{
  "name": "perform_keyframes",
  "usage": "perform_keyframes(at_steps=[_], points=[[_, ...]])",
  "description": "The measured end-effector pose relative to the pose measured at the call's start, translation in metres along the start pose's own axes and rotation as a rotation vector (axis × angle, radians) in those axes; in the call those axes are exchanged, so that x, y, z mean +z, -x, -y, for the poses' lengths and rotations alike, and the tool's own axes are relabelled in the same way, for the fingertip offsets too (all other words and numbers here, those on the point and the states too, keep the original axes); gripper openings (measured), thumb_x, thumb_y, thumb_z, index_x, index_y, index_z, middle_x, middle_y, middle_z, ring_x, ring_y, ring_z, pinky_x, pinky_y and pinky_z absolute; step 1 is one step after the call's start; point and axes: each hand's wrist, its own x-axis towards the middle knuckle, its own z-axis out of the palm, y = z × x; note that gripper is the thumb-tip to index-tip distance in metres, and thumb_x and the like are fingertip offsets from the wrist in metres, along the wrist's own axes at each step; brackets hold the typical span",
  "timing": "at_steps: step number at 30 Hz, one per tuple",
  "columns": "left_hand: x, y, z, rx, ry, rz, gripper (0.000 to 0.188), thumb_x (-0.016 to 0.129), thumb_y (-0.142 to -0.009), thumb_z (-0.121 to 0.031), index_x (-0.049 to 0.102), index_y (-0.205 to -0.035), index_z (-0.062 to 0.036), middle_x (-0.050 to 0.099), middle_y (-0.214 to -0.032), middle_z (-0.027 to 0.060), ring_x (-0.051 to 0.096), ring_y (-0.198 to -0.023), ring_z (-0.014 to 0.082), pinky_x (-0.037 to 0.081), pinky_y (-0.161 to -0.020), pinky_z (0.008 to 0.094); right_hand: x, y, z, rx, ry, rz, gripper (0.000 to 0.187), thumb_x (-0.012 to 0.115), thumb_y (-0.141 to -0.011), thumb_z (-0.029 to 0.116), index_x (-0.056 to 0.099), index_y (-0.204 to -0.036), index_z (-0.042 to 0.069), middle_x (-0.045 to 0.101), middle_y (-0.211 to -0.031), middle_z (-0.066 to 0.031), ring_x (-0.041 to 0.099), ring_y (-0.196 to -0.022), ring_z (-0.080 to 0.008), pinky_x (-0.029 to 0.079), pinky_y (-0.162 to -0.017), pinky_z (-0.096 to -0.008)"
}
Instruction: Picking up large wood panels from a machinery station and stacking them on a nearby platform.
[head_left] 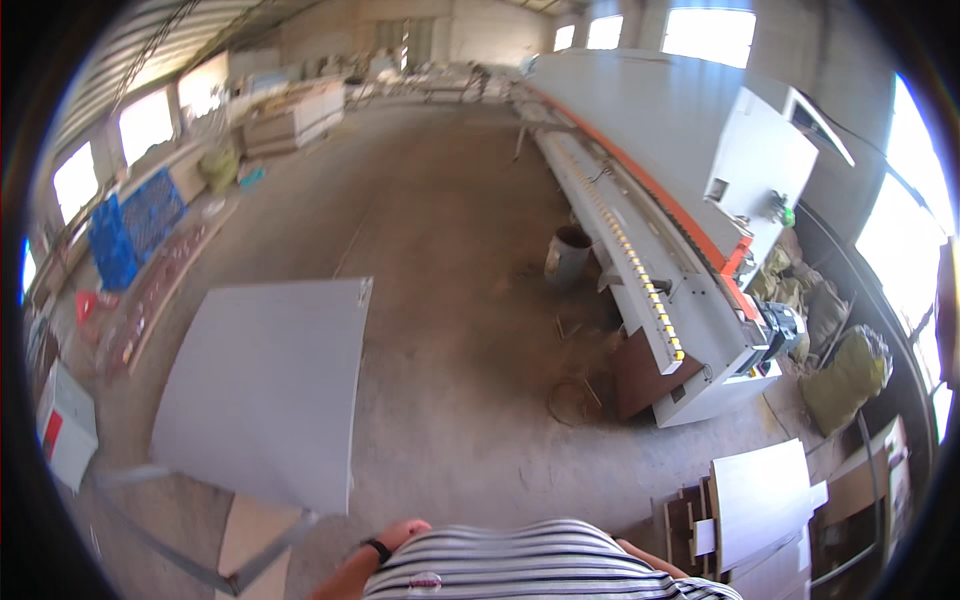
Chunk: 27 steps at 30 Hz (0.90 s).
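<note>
Grey-white in finish: locate the large flat panel point(265, 390) ahead and to the left, apart from both arms. Find the left hand point(403, 533) low at the waist, just beyond a dark wristband point(378, 550), close beside the striped shirt point(520, 560) and near the panel's lower right corner. Note fingers partly hidden and blurred; cannot tell a closed grip from a loose one, nor confirm any held object. At the right, note only a strip of forearm point(650, 557) along the shirt's edge; cannot state any grip for the right hand, hidden from view.

For progress, judge from present positions only. Count as done, apparently: placing of the panel flat at left, and stacking of white boards point(760, 500) beside brown pieces point(682, 520) at lower right. Count as not yet begun, in all likelihood: handling of the panel, with no contact visible. Cannot gauge from this view the amount left. For reference, locate the long grey machine point(640, 110) and yellow-dotted rail point(650, 288) ahead to the right, well apart from the left hand.
</note>
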Motion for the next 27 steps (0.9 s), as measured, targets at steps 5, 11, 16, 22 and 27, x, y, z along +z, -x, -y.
perform_keyframes(at_steps=[5,11,16,22,27], points=[[-0.042,0.017,-0.017,-0.049,0.198,0.327,0.036,0.053,-0.088,-0.032,0.054,-0.115,-0.0086,0.059,-0.100,0.0048,0.056,-0.086,0.0144,0.046,-0.078,0.0298,-0.178,0.093,0.231,-0.189,-0.193,0.137,0.025,0.048,-0.086,0.018,0.057,-0.103,0.002,0.060,-0.102,-0.0140,0.057,-0.094,-0.0247,0.045,-0.081,-0.0294],[-0.170,0.053,-0.097,0.150,0.577,-0.957,0.023,0.050,-0.088,-0.019,0.052,-0.105,-0.0034,0.056,-0.088,0.0011,0.052,-0.083,0.0100,0.043,-0.077,0.0262,-0.210,0.082,0.236,0.091,-1.144,0.277,0.022,0.042,-0.084,0.000,0.051,-0.104,-0.005,0.057,-0.102,-0.0175,0.057,-0.092,-0.0244,0.048,-0.082,-0.0336],[-0.212,0.102,-0.103,0.616,0.986,-1.293,0.031,0.051,-0.089,-0.021,0.052,-0.113,-0.0018,0.057,-0.099,0.0061,0.053,-0.094,0.0150,0.043,-0.083,0.0280,-0.216,0.081,0.217,0.166,-1.459,0.317,0.030,0.043,-0.076,0.004,0.050,-0.105,-0.003,0.058,-0.095,-0.0141,0.056,-0.084,-0.0249,0.045,-0.077,-0.0361],[-0.185,0.093,-0.129,0.569,0.822,-1.252,0.029,0.048,-0.091,-0.020,0.051,-0.114,-0.0016,0.057,-0.099,0.0055,0.053,-0.092,0.0144,0.041,-0.084,0.0288,-0.249,0.067,0.162,0.261,-1.829,0.025,0.025,0.049,-0.085,0.015,0.053,-0.106,0.002,0.061,-0.087,-0.0041,0.057,-0.078,-0.0181,0.046,-0.075,-0.0336],[-0.079,0.036,-0.144,0.060,0.440,-0.960,0.021,0.041,-0.094,-0.020,0.053,-0.101,-0.0034,0.049,-0.080,-0.0004,0.043,-0.072,0.0077,0.037,-0.067,0.0225,-0.292,0.054,0.122,0.072,-1.687,-0.078,0.028,0.048,-0.089,0.021,0.050,-0.111,0.005,0.059,-0.093,-0.0049,0.056,-0.082,-0.0188,0.046,-0.076,-0.0314]])
